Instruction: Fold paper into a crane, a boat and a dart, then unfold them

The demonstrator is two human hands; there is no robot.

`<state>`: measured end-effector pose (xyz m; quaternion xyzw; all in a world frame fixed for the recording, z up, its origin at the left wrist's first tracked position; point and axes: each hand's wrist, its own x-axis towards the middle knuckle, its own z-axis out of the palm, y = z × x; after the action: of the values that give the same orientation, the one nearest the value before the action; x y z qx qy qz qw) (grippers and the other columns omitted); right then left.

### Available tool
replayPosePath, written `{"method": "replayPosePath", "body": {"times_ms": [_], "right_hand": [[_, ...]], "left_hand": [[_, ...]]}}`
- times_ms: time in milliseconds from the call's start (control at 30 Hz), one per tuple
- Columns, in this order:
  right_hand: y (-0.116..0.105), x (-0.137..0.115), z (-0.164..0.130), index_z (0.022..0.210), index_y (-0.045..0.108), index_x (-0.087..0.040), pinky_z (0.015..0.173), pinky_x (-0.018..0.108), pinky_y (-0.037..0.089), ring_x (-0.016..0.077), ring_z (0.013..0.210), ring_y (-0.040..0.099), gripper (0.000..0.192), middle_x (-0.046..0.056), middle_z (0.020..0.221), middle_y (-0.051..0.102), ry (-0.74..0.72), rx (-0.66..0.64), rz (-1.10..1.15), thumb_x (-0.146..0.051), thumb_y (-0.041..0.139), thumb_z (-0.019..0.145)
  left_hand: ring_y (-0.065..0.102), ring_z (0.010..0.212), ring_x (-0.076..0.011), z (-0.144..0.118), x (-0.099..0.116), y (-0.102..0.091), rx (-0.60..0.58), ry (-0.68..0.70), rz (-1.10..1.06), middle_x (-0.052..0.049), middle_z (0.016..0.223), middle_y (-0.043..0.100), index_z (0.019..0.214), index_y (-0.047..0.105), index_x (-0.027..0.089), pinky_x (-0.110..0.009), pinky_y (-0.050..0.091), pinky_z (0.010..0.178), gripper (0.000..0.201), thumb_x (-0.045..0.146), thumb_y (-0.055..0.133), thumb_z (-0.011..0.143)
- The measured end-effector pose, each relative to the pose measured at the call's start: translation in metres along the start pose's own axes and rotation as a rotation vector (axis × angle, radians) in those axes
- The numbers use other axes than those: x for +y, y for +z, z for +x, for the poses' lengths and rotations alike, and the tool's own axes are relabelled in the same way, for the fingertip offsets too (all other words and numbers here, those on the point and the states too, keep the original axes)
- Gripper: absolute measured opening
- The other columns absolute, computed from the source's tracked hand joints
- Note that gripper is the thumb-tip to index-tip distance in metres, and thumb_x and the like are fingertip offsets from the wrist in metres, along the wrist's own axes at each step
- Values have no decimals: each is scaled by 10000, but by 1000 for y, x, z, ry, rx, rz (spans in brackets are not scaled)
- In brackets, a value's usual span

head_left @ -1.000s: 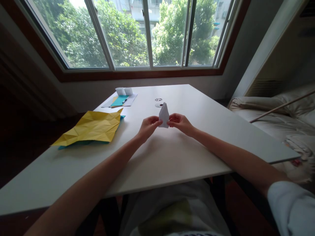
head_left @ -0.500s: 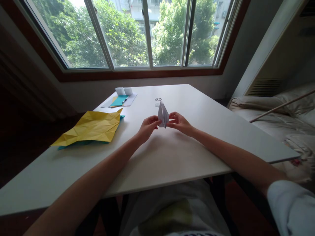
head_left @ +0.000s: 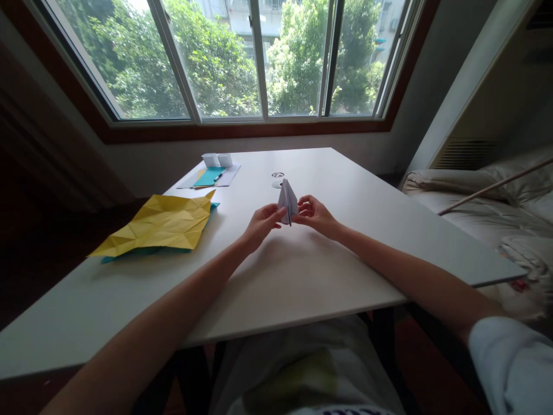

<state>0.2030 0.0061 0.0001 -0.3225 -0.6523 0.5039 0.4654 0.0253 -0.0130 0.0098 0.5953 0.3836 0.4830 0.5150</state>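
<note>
The fingertips of both hands meet on a small white folded paper (head_left: 287, 200), pinching its lower edge from either side so the pointed end stands up above the knuckles. The left hand (head_left: 261, 225) closes thumb against forefinger on the near-left flap; the right hand (head_left: 314, 214) curls its fingers in and nips the opposite flap, which seems meant to keep the layers pressed together and the crease sharp. The paper is held just above the white table (head_left: 302, 276), over its middle, not resting on it, probably so both sides stay reachable. Just beyond the paper, two small round marks or discs (head_left: 277, 178) lie on the table; they are too small to name. To the paper's left, well apart, a creased yellow sheet (head_left: 162, 225) lies flat over a teal sheet (head_left: 151, 252), only the teal edge showing. Farther back on that side sit a pale sheet with a teal card (head_left: 208, 177) on it and two small white folded pieces (head_left: 217, 159). Behind everything, the window (head_left: 259, 57) lights the paper from the far side.
</note>
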Motion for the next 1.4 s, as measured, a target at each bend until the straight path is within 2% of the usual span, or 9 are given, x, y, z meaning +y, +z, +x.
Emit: {"method": "replayPosePath", "body": {"times_ms": [133,300,433,533,733,900,1033,1200,1400], "right_hand": [[3,-5,-2,864,420,-204,610,285,487,132,669,598,508,-33,741,570,-1,20,-39,-369,776,540],[7,-7,-3,846,429,-200,599,271,481,126,672,598,492,-28,772,568,-14,47,-58,-363,777,539],[6,-5,-2,848,434,-204,603,276,485,128,674,605,479,-29,782,573,-33,42,-58,-360,773,547],[5,-4,-2,854,433,-206,627,292,495,135,684,615,466,-31,771,583,-37,31,-45,-358,764,563],[2,-1,1,879,462,-197,642,283,490,125,681,616,445,-27,759,602,-17,41,31,-342,759,581],[-1,0,3,959,511,-175,637,277,475,114,651,607,443,4,781,633,26,49,97,-361,733,624],[-2,2,4,980,559,-159,651,267,463,113,677,598,449,23,797,655,69,20,131,-354,738,618],[-6,2,4,840,623,-150,625,249,447,115,691,581,331,23,802,654,59,-10,53,-336,747,596],[-6,-1,2,755,623,-138,631,268,467,123,641,586,296,13,694,639,59,-48,-9,-383,725,623]], "left_hand": [[613,715,-149,-2,0,4,34,58,67,-37,810,650,1009,492,159,-274,450,639,479,364,725,643],[610,663,-131,-2,-3,8,120,156,32,22,743,604,825,360,195,-276,469,622,439,310,734,625],[590,638,-121,-1,-4,8,124,210,109,37,680,555,740,424,175,-257,456,600,322,315,700,655],[584,655,-126,0,-5,7,113,235,169,15,699,572,754,516,156,-261,449,611,234,330,661,696],[579,668,-129,3,-8,4,117,263,167,-3,728,602,764,565,149,-254,439,616,207,348,614,732],[565,635,-119,4,-7,2,109,232,134,6,692,631,858,530,165,-249,428,597,250,358,621,728],[528,560,-101,4,-6,0,164,188,94,31,649,635,1045,477,174,-245,413,565,447,314,686,676],[537,571,-104,3,-3,-1,113,103,-6,-4,634,640,796,613,129,-252,407,577,299,305,740,589],[527,541,-101,1,1,-2,123,-6,54,-2,588,616,656,630,131,-252,415,565,230,322,733,583]]}}
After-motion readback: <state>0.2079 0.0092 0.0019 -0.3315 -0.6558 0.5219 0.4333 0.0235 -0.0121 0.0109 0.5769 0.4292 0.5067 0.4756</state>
